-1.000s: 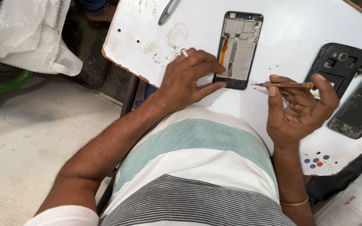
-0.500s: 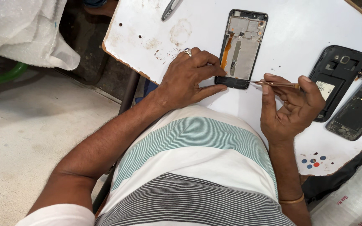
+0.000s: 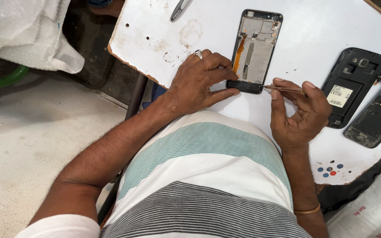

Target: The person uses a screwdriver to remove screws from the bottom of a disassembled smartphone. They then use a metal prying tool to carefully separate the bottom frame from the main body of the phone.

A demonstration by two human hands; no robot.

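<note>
Opened phone frame [image 3: 256, 48] under left hand [image 3: 197, 83], beside right hand [image 3: 298, 114].

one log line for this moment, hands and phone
left hand: pinning near end of opened phone frame | right hand: holding thin tool, tip at frame's near edge | surface: white table

Phone repair workshop: stained white worktable [image 3: 164, 31], opened phone frame [image 3: 256, 48] with exposed internals, two more dismantled phones [image 3: 351, 86] alongside, thin metal tool [image 3: 283, 89], loose screws, bare concrete floor [image 3: 31, 145]
</note>
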